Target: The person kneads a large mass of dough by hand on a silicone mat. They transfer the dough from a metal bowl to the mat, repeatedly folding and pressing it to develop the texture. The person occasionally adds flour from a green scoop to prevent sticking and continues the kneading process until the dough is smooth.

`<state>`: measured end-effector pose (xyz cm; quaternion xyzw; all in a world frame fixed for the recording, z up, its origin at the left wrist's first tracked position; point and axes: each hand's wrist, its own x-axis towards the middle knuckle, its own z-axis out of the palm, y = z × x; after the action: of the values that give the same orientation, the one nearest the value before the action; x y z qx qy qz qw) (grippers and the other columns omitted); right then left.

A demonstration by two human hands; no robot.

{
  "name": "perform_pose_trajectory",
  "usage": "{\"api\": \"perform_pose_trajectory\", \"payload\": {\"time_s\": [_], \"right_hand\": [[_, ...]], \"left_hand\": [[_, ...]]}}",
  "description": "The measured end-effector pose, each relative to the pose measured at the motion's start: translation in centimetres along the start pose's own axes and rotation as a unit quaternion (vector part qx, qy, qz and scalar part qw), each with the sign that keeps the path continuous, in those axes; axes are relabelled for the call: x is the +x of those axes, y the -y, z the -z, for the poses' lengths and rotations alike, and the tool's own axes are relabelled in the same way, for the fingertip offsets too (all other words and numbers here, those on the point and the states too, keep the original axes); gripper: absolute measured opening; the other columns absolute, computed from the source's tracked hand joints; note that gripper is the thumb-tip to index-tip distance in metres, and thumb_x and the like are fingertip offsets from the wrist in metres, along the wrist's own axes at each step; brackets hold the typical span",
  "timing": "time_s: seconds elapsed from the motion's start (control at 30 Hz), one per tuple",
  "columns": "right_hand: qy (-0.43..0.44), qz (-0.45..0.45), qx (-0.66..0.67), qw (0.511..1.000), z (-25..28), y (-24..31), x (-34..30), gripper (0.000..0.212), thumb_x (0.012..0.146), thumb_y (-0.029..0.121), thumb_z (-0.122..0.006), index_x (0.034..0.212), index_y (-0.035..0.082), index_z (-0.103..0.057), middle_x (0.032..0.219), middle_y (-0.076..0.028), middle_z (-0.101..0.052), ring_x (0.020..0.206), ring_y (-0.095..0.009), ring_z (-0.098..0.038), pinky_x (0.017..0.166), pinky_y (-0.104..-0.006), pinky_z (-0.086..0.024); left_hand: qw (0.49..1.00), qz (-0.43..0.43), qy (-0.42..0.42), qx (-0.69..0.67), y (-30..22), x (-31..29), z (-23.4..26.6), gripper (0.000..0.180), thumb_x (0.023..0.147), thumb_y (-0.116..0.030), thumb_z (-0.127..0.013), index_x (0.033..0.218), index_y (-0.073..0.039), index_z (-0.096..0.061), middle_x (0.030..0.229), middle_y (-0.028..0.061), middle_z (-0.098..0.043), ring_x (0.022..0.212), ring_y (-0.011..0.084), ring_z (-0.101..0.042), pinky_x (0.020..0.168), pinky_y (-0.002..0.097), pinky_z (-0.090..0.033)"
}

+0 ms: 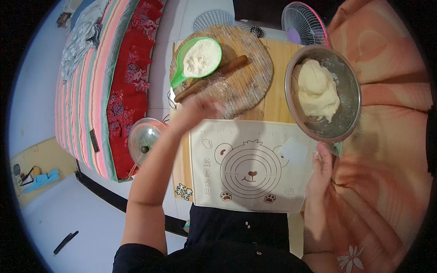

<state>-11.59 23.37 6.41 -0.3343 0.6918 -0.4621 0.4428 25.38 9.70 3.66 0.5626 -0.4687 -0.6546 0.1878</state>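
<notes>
My left hand [207,108], smeared by motion, hovers over the near edge of a round woven board [255,77]. Just beyond it a wooden rolling pin [236,64] lies across the board, beside a green-handled scoop [178,78] heaped with white flour [201,58]. On the right, my right hand [321,161] is at the near rim of a metal bowl [354,98], its fingers stretched up and the thumb apart. Whether they touch the rim is unclear. Pale, soft dough [317,88] sits in the bowl. A pale, translucent flat piece [293,151] lies on the mat.
A cream mat [209,136] with a printed bear covers the near part of the wooden table [280,111]. Orange cloth [378,182] spreads along the right. A clear lid [146,139] is at the left, a pink-rimmed fan [302,22] and a blue basket [213,19] beyond.
</notes>
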Motion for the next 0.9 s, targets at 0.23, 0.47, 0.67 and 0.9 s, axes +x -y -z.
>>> {"api": "perform_pose_trajectory", "payload": {"time_s": [0.23, 0.47, 0.67, 0.9], "right_hand": [[0.130, 0.129, -0.282, 0.942, -1.9, -5.7, -4.7, 0.037, 0.082, -0.005, -0.053, 0.119, 0.000, -0.057, 0.130, -0.013, -0.052, 0.121, -0.028, -0.050, 0.103, -0.0369, -0.039], [0.333, 0.297, -0.409, 0.796, -11.2, -12.6, -9.2, 0.056, 0.086, 0.022, -0.058, 0.137, 0.003, -0.043, 0.146, -0.014, -0.039, 0.137, -0.030, -0.033, 0.114, -0.0423, -0.025], [0.307, 0.004, -0.538, 0.785, -0.1, -13.7, -11.0, 0.066, 0.087, 0.030, -0.059, 0.143, 0.003, -0.036, 0.153, -0.013, -0.028, 0.142, -0.029, -0.023, 0.117, -0.0432, -0.014], [0.145, 0.086, -0.586, 0.792, 1.6, -16.5, -9.9, 0.074, 0.089, 0.029, -0.058, 0.147, -0.002, -0.024, 0.156, -0.015, -0.021, 0.145, -0.029, -0.014, 0.118, -0.0441, -0.007]], "left_hand": [[0.984, 0.045, 0.113, 0.133, 0.8, -8.0, -10.8, 0.028, 0.091, -0.001, -0.052, 0.117, -0.002, -0.063, 0.102, 0.0118, -0.069, 0.090, 0.0185, -0.067, 0.079, 0.0314, -0.054], [0.990, 0.005, -0.005, 0.142, 6.4, -11.2, -10.7, 0.026, 0.092, -0.001, -0.049, 0.115, -0.002, -0.061, 0.108, 0.0139, -0.067, 0.099, 0.0270, -0.066, 0.084, 0.0349, -0.053], [0.943, -0.217, 0.043, 0.249, 14.3, -10.5, -19.7, 0.043, 0.088, -0.004, -0.052, 0.131, -0.004, -0.049, 0.136, 0.0180, -0.049, 0.128, 0.0346, -0.045, 0.108, 0.0419, -0.036], [0.848, -0.234, 0.051, 0.472, 14.5, -6.0, -22.2, 0.069, 0.090, -0.040, -0.054, 0.147, -0.010, -0.029, 0.154, 0.0085, -0.027, 0.142, 0.0245, -0.026, 0.114, 0.0447, -0.023]]}}
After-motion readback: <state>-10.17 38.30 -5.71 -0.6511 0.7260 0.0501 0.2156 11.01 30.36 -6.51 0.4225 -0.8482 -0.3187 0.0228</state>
